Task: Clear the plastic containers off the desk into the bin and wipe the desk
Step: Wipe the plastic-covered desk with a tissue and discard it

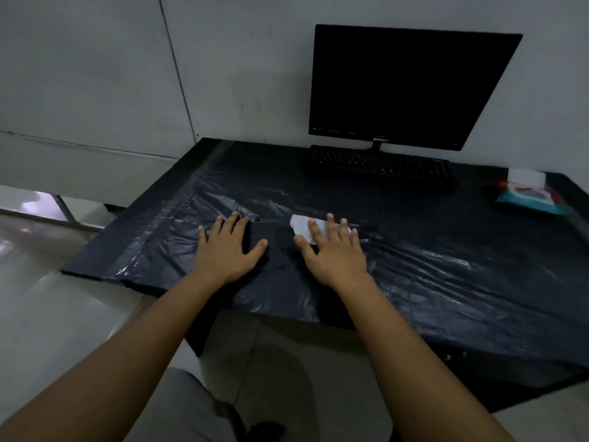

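The desk is covered with wrinkled black plastic sheeting. My right hand lies flat with straight, spread fingers pressing a white wipe onto the desk near its middle. The wipe sticks out to the left from under my fingers. My left hand rests flat on the sheeting, fingers spread, a little to the left of the right hand, holding nothing. No plastic containers and no bin are in view.
A black monitor stands at the back of the desk with a black keyboard before it. A pack of wet wipes lies at the right edge. Pale floor tiles surround the desk's left and front edges.
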